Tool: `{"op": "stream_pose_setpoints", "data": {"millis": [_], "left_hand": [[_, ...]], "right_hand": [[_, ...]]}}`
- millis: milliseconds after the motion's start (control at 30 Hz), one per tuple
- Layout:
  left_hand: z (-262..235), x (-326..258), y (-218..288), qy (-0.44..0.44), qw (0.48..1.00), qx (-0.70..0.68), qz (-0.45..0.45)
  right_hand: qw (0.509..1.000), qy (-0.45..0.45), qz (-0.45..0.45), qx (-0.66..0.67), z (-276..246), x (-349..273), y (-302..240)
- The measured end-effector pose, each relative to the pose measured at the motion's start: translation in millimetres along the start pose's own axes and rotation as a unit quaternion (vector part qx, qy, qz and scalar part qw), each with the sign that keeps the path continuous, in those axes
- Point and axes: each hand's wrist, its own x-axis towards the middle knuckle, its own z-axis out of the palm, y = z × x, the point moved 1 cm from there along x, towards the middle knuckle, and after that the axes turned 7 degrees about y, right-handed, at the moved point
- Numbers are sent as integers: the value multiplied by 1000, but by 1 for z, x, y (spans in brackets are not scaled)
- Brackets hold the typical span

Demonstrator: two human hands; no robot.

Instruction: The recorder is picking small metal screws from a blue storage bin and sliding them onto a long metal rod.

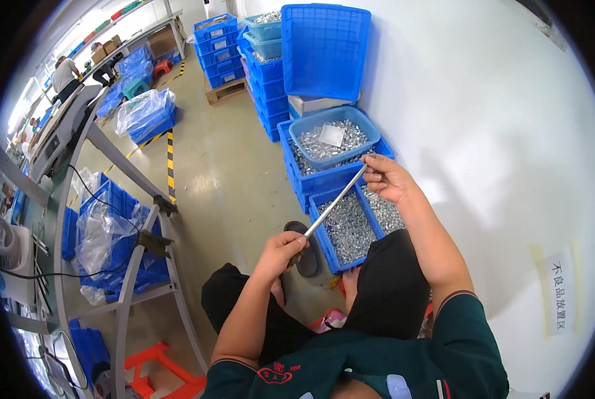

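Head view, looking down at a seated person in a dark green short-sleeved shirt and black trousers. The left hand [281, 247] is clenched around the lower end of a long, thin, silvery metal rod [335, 201]; the fingers curl over it and hide its tip. The right hand [387, 178] pinches the upper end of the same rod between thumb and fingertips. The rod runs on a slant, from lower left up to upper right, held in the air above the person's knees and above a blue plastic crate of small shiny metal parts [348, 229] that stands on the floor just in front of the legs. A black sandal [307, 256] shows on the floor directly below the left hand, beside that crate.

Behind the crate sits a light blue round-cornered plastic tub of similar metal parts [334, 138], resting on further blue crates, with a pale slip of paper [331, 135] lying on its contents. Against the white wall [510, 133] stands a stack of blue plastic crates [267, 73], and a large blue ribbed lid or tray [325, 50] leans upright beside it. To the left, a grey metal workbench frame [141, 266] holds blue bins wrapped in clear plastic film [108, 229]. Another person [63, 72] stands far off at upper left.
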Motion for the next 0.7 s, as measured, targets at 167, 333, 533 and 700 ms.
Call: {"op": "stream_pose_setpoints", "data": {"millis": [167, 333, 533, 700], "left_hand": [[-2, 2, -1, 11, 1000, 19, 16], [2, 3, 7, 9, 1000, -4, 26], [-2, 8, 6, 36, 997, -54, 38], [-1, 4, 9, 35, 998, -34, 50]], "right_hand": [[986, 38, -31, -159, 13, -2, 8], [968, -72, 95, -223, 45, -8, 43], [963, -67, 157, -207, 49, -14, 53], [990, 6, 106, -93, 18, -1, 28]]}}
